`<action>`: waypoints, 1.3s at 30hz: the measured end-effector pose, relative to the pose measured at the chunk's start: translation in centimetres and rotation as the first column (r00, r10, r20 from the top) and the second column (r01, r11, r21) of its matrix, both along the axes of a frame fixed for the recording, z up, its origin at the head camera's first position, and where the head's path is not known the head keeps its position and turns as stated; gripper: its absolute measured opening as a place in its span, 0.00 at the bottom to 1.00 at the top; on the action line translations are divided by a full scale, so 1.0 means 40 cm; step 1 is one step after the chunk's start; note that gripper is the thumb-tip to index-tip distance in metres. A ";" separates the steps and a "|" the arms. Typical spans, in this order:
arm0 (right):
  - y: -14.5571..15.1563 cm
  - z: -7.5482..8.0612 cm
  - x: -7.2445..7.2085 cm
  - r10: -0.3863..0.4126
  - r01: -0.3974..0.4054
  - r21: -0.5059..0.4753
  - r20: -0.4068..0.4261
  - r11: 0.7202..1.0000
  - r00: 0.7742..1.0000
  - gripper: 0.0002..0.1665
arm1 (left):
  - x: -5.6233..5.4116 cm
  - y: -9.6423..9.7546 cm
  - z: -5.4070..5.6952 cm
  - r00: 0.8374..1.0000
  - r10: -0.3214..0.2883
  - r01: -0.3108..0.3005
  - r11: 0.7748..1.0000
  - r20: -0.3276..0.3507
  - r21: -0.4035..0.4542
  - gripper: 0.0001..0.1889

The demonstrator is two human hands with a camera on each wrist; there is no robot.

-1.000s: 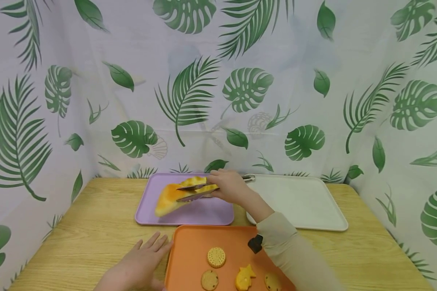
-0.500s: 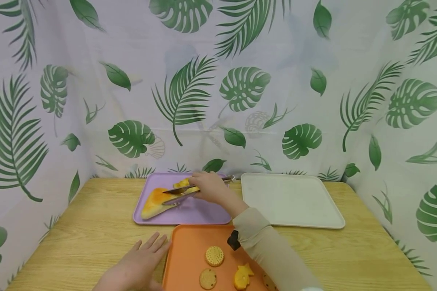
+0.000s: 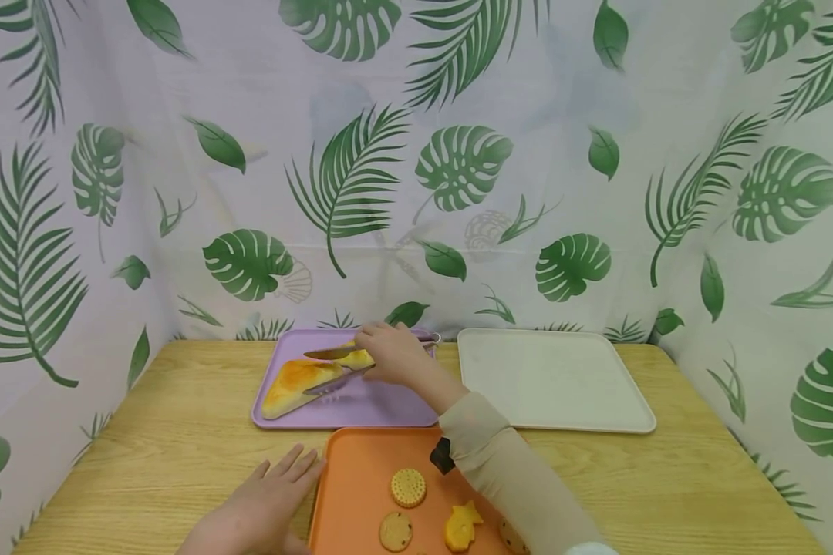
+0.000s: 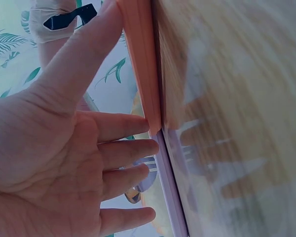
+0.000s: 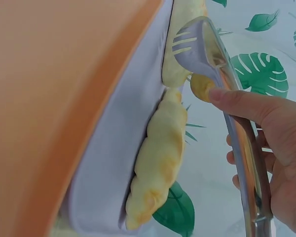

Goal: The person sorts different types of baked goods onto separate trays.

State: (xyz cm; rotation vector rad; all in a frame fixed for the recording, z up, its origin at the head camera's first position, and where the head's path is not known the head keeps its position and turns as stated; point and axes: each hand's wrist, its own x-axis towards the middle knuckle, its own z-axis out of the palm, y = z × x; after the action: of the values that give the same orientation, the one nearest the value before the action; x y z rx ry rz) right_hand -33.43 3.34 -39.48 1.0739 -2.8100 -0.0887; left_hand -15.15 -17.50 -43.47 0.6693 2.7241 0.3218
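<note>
My right hand [image 3: 392, 356] grips metal tongs [image 5: 246, 163] over the purple tray [image 3: 396, 412]. The tong arms are spread apart, their tips beside a large golden-topped bread [image 3: 293, 387] that lies on the tray's left part. Behind the tongs is a twisted bread [image 5: 160, 153], partly covered by the hand in the head view. My left hand [image 3: 257, 505] has its fingers extended, fingertips right at the left edge of the orange tray [image 3: 361, 462]. In the left wrist view its palm [image 4: 49, 163] shows, with the thumb along the orange rim.
On the orange tray lie a round biscuit [image 3: 408, 488], a chip cookie [image 3: 396, 532], a fish-shaped biscuit [image 3: 462, 527] and another cookie [image 3: 512, 536] partly under the right sleeve. A white tray [image 3: 555, 381] stands at the back right, beside the purple one. A leaf-patterned cloth [image 3: 389, 177] hangs behind the wooden table [image 3: 146, 447].
My right hand has moved left and lowered the large bread onto the purple tray. The tongs have spread and no longer clasp it. The left hand has stayed in place.
</note>
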 end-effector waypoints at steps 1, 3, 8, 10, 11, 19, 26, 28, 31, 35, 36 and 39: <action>0.005 0.002 0.003 -0.004 0.004 0.002 0.001 1.000 1.000 0.30 | 0.000 0.000 0.000 1.000 0.001 -0.001 1.000 0.003 -0.001 0.58; 0.016 0.007 0.008 -0.007 0.007 0.005 -0.006 1.000 1.000 0.31 | 0.000 0.000 0.000 1.000 -0.002 0.002 1.000 0.005 0.001 0.58; 0.056 0.025 0.024 0.006 -0.007 -0.019 -0.031 1.000 1.000 0.33 | 0.001 -0.002 -0.001 1.000 -0.004 0.004 1.000 0.001 0.004 0.58; 0.077 0.035 0.034 0.018 -0.019 -0.042 -0.035 0.999 0.999 0.33 | 0.001 -0.002 -0.002 1.000 0.000 0.000 1.000 -0.001 0.004 0.58; 0.088 0.039 0.039 0.025 -0.027 -0.051 -0.041 0.998 0.999 0.33 | 0.001 -0.002 -0.003 1.000 0.001 -0.001 1.000 -0.002 0.004 0.58; 0.183 0.063 0.090 0.090 -0.107 -0.115 -0.142 0.988 0.986 0.34 | 0.003 -0.002 -0.007 1.000 0.005 -0.005 1.000 -0.024 0.000 0.57; 0.256 0.068 0.138 0.087 -0.118 -0.171 -0.180 0.978 0.980 0.35 | 0.004 -0.001 -0.011 0.999 0.003 -0.003 1.000 -0.048 -0.002 0.56; 0.275 0.063 0.151 0.078 -0.113 -0.184 -0.184 0.976 0.980 0.36 | 0.003 -0.001 -0.009 0.999 0.008 -0.008 1.000 -0.031 -0.007 0.56; 0.301 0.054 0.171 0.070 -0.109 -0.210 -0.185 0.972 0.980 0.37 | 0.002 0.002 -0.004 1.000 0.017 -0.017 1.000 -0.004 -0.013 0.57; 0.329 0.039 0.194 0.078 -0.126 -0.249 -0.196 0.960 0.977 0.36 | 0.002 0.004 0.002 1.000 0.027 -0.026 1.000 0.015 -0.008 0.57; 0.336 0.034 0.199 0.082 -0.134 -0.252 -0.206 0.959 0.975 0.36 | 0.002 0.004 0.003 0.999 0.026 -0.026 1.000 0.018 -0.007 0.57; 0.355 0.019 0.213 0.099 -0.154 -0.258 -0.211 0.954 0.972 0.34 | 0.003 0.005 0.005 1.000 0.022 -0.022 1.000 0.017 -0.006 0.57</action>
State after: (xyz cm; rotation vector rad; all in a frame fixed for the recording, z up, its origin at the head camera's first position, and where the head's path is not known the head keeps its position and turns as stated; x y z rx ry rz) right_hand -24.89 17.52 -38.70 1.1085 -2.4803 0.1904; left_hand -15.03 -17.31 -43.28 0.6323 2.7167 0.3227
